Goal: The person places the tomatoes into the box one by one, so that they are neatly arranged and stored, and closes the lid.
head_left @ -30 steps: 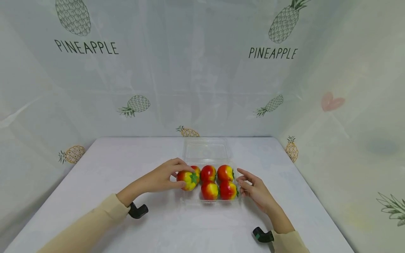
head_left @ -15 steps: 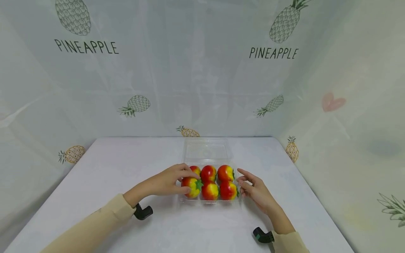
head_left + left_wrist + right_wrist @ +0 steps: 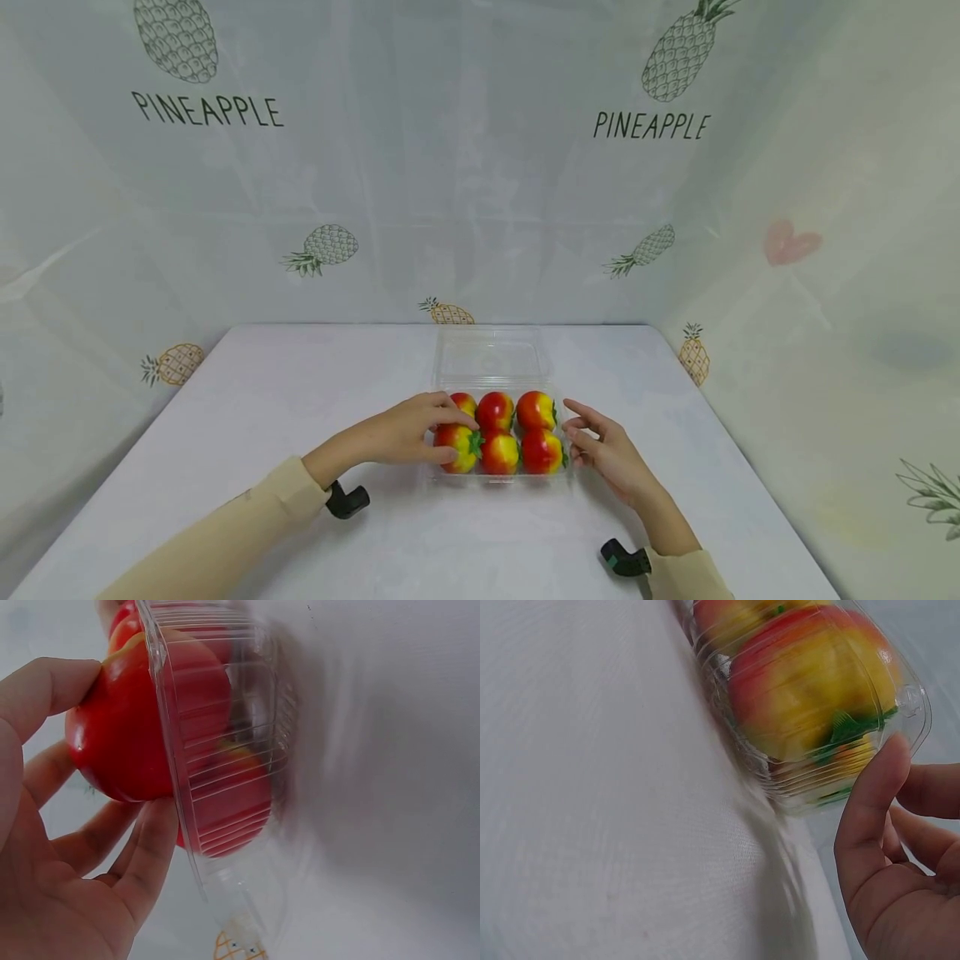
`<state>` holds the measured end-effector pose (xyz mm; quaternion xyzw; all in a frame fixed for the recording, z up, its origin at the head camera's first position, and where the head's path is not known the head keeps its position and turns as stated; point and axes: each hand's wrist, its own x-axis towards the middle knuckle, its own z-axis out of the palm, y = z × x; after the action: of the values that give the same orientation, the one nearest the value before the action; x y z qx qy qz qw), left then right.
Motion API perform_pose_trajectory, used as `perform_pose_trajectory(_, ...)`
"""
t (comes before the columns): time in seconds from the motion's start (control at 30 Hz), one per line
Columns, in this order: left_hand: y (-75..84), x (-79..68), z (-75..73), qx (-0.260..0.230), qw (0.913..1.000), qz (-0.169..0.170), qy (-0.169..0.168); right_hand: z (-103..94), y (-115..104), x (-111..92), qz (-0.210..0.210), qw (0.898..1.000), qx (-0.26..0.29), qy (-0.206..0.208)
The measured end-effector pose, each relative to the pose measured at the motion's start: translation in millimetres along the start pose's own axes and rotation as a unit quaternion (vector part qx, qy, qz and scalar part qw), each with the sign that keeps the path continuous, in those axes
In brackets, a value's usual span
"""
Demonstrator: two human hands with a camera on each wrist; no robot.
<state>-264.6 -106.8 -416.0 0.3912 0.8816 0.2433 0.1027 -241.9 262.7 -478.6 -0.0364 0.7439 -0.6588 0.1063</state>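
A clear plastic clamshell box point(image 3: 491, 478) lies on the table with its lid point(image 3: 491, 354) folded back. Several glossy red-and-yellow, persimmon-like fruits point(image 3: 537, 411) with green leafy tops sit inside in two rows. My left hand point(image 3: 412, 429) grips the front-left fruit point(image 3: 458, 448), thumb on the near side and fingers over the far side. In the left wrist view this fruit point(image 3: 124, 724) stands partly above the box's rim. My right hand point(image 3: 606, 454) is at the box's right end, fingers loosely bent. Its thumb tip point(image 3: 894, 754) overlaps the rim in the right wrist view.
The white table point(image 3: 337, 367) reaches back to a hanging cloth point(image 3: 480, 167) printed with pineapples. Black curved wrist pieces point(image 3: 348, 500) stick out below both sleeves, close over the tabletop.
My left hand has moved right and toward me, lowering its fruit into the front-left place of the box. The right hand has stayed where it was.
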Motion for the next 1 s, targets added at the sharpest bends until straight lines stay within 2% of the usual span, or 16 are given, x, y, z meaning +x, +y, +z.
perform_pose_trajectory(0.3, 5.1, 1.8, -1.9, 0.028, 0.9995, 0.013, 0.006, 0.1, -1.4, -0.9, -0.005, 1.0, 0.003, -0.004)
perform_pose_trajectory(0.57, 8.4, 1.4, 0.1, 0.072, 0.9968, 0.027, 0.019, 0.4, -1.6, -1.1, -0.006, 1.0, 0.001, -0.007)
perform_pose_trajectory(0.8, 13.6, -0.1, -6.0, 0.082, 0.9942, 0.039, 0.058, 1.0, -2.7, -1.3, -0.003, 1.0, -0.003, 0.0)
perform_pose_trajectory(1.0, 21.1, 3.0, -10.8, 0.095, 0.9939, 0.043, 0.037, 0.4, -1.7, -1.0, -0.001, 1.0, -0.004, -0.001)
